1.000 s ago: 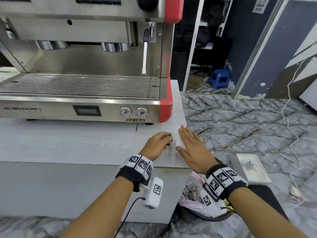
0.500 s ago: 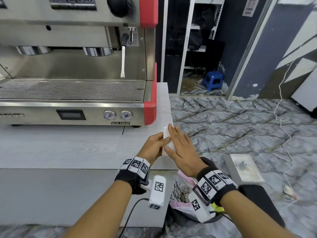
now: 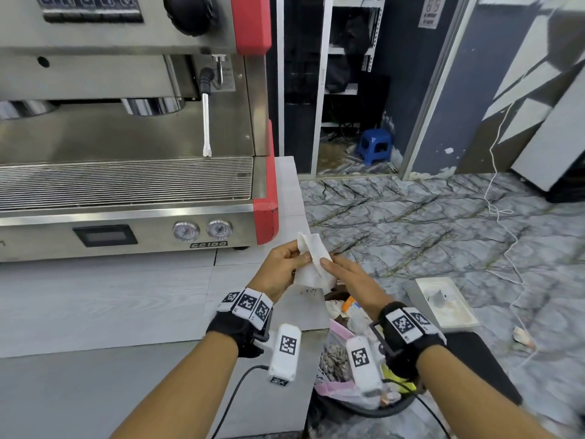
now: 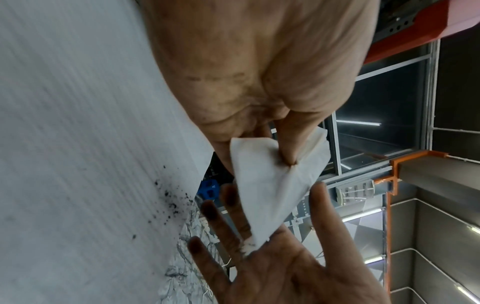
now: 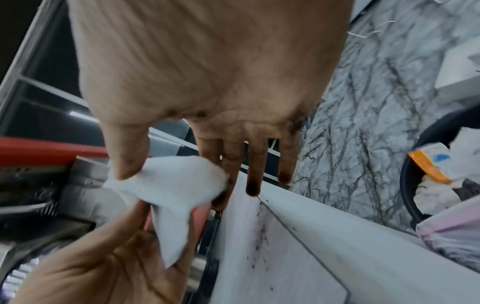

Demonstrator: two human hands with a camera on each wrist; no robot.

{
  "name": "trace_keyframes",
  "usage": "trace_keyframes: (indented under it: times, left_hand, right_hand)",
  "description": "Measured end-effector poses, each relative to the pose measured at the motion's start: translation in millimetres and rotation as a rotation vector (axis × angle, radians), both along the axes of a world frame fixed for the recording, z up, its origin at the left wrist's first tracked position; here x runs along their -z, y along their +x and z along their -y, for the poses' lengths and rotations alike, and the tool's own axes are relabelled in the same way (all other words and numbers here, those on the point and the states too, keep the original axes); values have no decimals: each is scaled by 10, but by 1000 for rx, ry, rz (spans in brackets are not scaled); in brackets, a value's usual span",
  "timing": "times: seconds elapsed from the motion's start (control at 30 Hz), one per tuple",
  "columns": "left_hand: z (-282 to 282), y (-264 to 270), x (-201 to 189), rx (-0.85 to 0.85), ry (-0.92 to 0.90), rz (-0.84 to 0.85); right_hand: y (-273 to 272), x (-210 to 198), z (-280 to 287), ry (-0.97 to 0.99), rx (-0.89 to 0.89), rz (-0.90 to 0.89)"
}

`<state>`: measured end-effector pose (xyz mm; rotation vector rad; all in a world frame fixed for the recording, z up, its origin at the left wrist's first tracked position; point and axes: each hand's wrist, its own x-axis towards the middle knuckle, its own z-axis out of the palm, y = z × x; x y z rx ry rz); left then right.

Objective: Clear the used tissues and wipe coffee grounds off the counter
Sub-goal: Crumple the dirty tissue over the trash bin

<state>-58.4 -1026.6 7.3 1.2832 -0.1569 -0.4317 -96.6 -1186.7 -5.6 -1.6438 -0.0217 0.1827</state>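
Observation:
A white tissue [image 3: 311, 264] is held up above the right front corner of the pale counter [image 3: 126, 296]. My left hand [image 3: 300, 256] pinches its upper part between thumb and finger, seen close in the left wrist view on the tissue [image 4: 272, 185]. My right hand [image 3: 342, 270] has straight, spread fingers with dark-stained tips [image 5: 250, 189]; the tissue [image 5: 176, 185] lies against its thumb and index finger. Dark coffee grounds [image 3: 308, 291] speckle the counter corner just below the hands, and the grounds [image 5: 259, 232] run along the edge.
A steel and red espresso machine [image 3: 126, 185] fills the counter's back. Below the corner stands a black bin [image 3: 357, 407] with a pink bag full of waste. On the marble floor to the right lie a white tray [image 3: 443, 302] and a white cable [image 3: 503, 217].
The tissue lay flat on the counter under my right palm; both hands have since lifted it off the surface and drawn it toward the near corner.

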Motion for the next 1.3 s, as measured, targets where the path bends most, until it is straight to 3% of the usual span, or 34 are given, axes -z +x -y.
trace_keyframes:
  times: [0.2,0.37,0.77,1.07,1.3]
  left_hand:
    - [166,98,-17,49,79,59]
    - [371,148,9,14,143,98]
    - [917,218,166,-142,406,226]
    - [1434,213,444,-261,564,195]
    - [1766,336,889,-351,652,25]
  right_hand:
    - [-3,-33,125,131,167,-63]
    - [51,-47,283,122,284,-36]
    - [152,68,742,80,373,-3]
    - [375,399,1239,56,283,-85]
    - [570,806,1563,61,164,-176]
